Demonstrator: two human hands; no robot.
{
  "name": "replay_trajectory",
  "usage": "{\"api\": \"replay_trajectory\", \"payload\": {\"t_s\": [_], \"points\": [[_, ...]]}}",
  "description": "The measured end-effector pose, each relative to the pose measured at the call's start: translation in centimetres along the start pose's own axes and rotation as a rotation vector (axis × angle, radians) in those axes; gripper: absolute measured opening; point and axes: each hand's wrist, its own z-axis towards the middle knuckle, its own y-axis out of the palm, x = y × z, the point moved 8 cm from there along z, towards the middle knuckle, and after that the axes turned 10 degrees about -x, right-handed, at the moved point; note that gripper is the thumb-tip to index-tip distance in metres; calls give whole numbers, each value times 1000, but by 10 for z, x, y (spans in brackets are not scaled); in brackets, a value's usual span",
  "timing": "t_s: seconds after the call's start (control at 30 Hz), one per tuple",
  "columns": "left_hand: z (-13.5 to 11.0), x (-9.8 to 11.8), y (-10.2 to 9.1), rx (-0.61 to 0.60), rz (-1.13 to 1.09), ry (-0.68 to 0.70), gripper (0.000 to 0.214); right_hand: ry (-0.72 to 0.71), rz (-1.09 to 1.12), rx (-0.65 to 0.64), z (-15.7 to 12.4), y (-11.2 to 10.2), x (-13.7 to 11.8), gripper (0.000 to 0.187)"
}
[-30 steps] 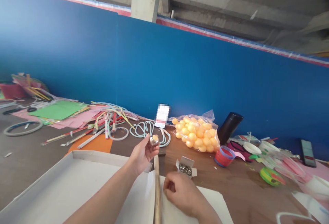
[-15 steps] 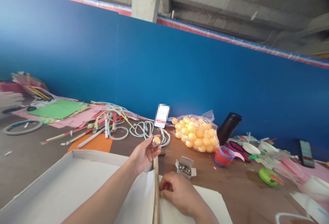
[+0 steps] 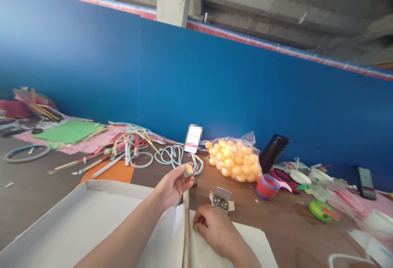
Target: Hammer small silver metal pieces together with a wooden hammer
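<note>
My left hand (image 3: pixel 174 187) is closed around a small orange table tennis ball (image 3: pixel 188 171), its side covered with shiny silvery pieces. It is held up over the end of a wooden strip (image 3: pixel 186 229). My right hand (image 3: pixel 213 228) is low over white paper (image 3: pixel 251 239), to the right of the strip. Its thumb and forefinger come together; whatever may be between them is too small to make out. Just beyond that hand stands an open little white box (image 3: pixel 222 195) full of silvery metal pieces that look like thumbtacks.
A shallow white tray (image 3: pixel 89 186) lies at the left. Farther back are a clear bag of orange balls (image 3: pixel 233 159), a black bottle (image 3: pixel 274 153) and a red and blue tape roll (image 3: pixel 267 187). Coloured paper (image 3: pixel 72 130) and tubes (image 3: pixel 168 155) clutter the back left; a phone (image 3: pixel 366 182) leans at the right.
The ball in my left hand has turned a little and shifted slightly right. My right hand has moved slightly right, off the wooden strip's edge. A hand at the far left has gone from view.
</note>
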Motion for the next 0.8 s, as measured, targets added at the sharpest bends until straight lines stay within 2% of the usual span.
{"api": "replay_trajectory", "payload": {"t_s": [0.4, 0.67, 0.8], "points": [[1, -2, 0, -46, -13, -12, 32, 8, 42, 15, 1, -1, 2, 6], [1, -3, -1, -46, 3, -27, 33, 21, 78, 70, 0, -5, 3, 3], [1, -3, -1, -55, 13, -28, 34, 34, 138, 137, 2, -11, 5, 3]]}}
